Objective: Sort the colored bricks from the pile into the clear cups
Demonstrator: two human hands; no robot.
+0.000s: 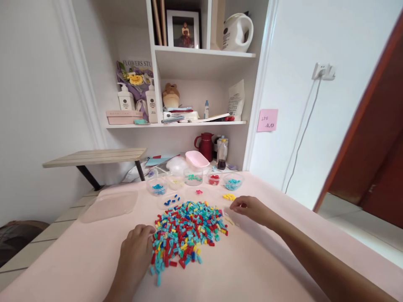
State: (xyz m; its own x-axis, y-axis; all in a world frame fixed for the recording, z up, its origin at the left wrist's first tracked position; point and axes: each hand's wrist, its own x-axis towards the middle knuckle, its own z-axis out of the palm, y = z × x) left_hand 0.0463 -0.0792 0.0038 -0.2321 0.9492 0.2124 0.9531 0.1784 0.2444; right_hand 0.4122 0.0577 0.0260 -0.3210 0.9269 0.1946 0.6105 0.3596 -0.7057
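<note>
Current step, as judged: separation of small pieces by colour. The mixed pile (189, 228) lies at the middle of the desk (252, 264). Behind it, 5 clear tubs (242, 180) hold, from left to right, blue, pale yellow, green, red and light-blue pieces. Dark-blue pieces (171, 201) lie in a shallow clear tray (161, 204); pink pieces (199, 192) and yellow pieces (228, 196) lie in separate groups near the tubs.

Left grip (134, 249): at the left edge of the pile, fingers bent, thumb close to the index finger. Whether a piece is pinched cannot be told.

Right grip (252, 209): beyond the right edge of the pile, near the yellow group, fingers curled inward. Contents cannot be told. Pale pieces (231, 220) lie just below it.

Next move, as judged: it calls for a fingertip pinch on 1 piece, a colour match, and release within the matching group. Keep the forearms clear of the pile.
</note>
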